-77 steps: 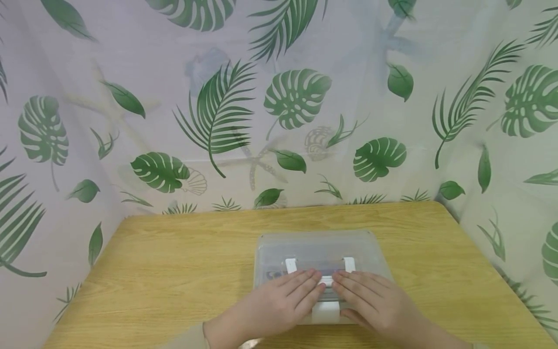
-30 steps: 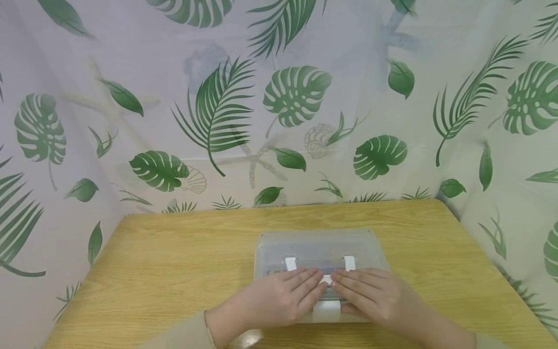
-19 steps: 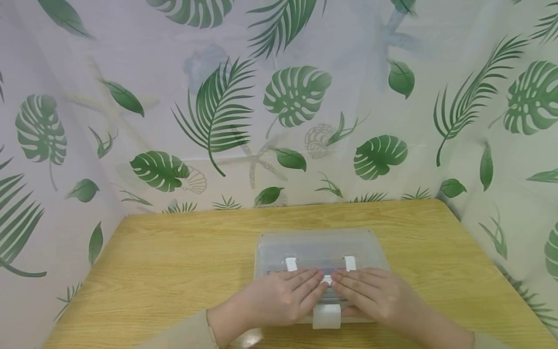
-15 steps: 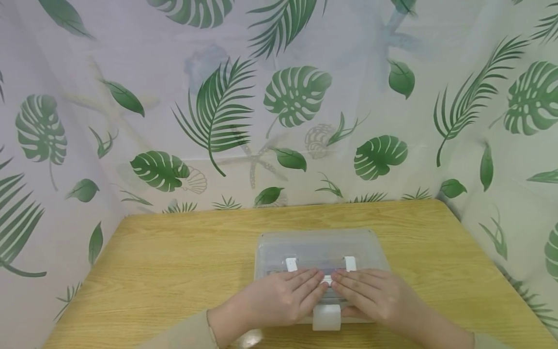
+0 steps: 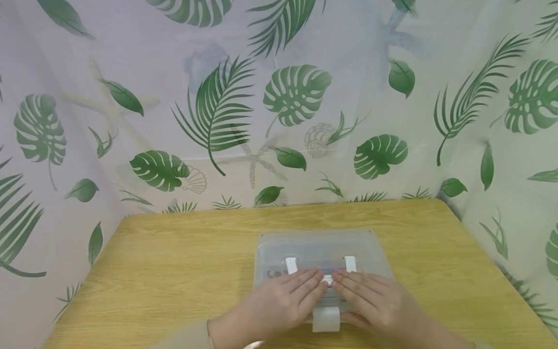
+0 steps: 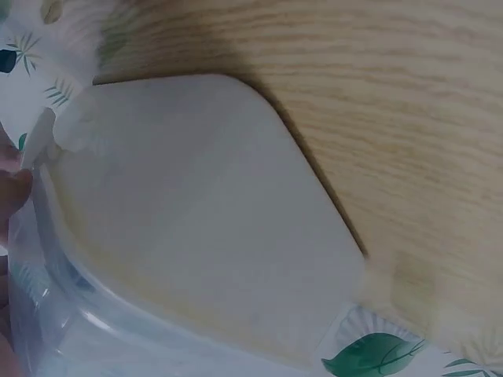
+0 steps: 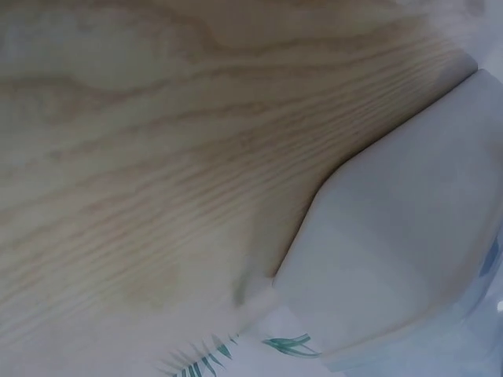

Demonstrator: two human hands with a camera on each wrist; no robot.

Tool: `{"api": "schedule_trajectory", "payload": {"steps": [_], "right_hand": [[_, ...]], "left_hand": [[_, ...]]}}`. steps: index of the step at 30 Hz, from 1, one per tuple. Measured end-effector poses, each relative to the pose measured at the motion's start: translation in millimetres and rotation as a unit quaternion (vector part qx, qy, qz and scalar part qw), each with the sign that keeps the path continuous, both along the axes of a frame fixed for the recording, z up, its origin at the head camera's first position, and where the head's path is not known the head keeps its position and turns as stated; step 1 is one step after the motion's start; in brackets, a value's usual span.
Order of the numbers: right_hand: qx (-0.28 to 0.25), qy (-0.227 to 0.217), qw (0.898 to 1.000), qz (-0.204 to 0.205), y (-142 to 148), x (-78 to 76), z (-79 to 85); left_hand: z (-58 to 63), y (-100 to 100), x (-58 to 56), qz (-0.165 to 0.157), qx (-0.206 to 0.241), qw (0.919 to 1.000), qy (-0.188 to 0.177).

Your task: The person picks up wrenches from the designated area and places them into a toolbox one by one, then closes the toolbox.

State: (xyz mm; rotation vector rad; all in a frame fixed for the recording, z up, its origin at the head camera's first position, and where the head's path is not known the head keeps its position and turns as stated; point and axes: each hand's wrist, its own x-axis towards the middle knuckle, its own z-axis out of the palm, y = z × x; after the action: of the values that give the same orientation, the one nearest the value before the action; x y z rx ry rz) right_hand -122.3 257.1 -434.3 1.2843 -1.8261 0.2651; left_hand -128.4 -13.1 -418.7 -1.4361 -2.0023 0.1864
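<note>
A translucent plastic storage box [image 5: 322, 245] with a white carry handle [image 5: 327, 279] lies on the table in the head view. Its white front latch [image 5: 326, 319] sticks out from the near side. My left hand [image 5: 283, 300] rests its straight fingers on the lid, tips at the handle. Mirroring it, my right hand [image 5: 375, 300] lays straight fingers there too, its thumb low by the latch. My left thumb is hidden in the head view. A wrist view from the left shows the pale box wall [image 6: 189, 188] and fingertips [image 6: 12, 192] near the latch flap [image 6: 38, 141].
The wood-grain table [image 5: 174, 261] extends to both sides of the box and behind it. A leaf-printed curtain [image 5: 244, 97] stands along the back and sides. In the right wrist view the box wall [image 7: 393, 212] meets the tabletop [image 7: 141, 157].
The front latch has swung outward and down from the box front. Both hands stay in nearly the same place on the lid.
</note>
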Motion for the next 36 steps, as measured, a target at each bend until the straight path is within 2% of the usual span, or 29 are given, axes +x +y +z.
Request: {"api": "schedule_trajectory", "payload": {"steps": [6, 17, 29, 36], "right_hand": [[-0.012, -0.02, 1.0, -0.015, -0.7, 3.8, -3.7], [-0.008, -0.034, 0.999, -0.015, -1.3, 5.8, -5.4], [-0.019, 0.004, 0.999, -0.027, -10.5, 7.7, -11.0], [-0.017, 0.024, 0.999, -0.044, -13.6, 9.5, -12.2]], "left_hand": [[-3.2, -1.3, 4.7, 0.008, 0.004, 0.9995, -0.03], [-10.4, 0.3, 7.1, 0.022, 0.011, 0.9996, -0.011], [-11.5, 0.6, 7.8, 0.02, 0.02, 0.9996, -0.004], [-14.5, 0.1, 5.8, 0.011, 0.028, 0.9995, 0.012]]}}
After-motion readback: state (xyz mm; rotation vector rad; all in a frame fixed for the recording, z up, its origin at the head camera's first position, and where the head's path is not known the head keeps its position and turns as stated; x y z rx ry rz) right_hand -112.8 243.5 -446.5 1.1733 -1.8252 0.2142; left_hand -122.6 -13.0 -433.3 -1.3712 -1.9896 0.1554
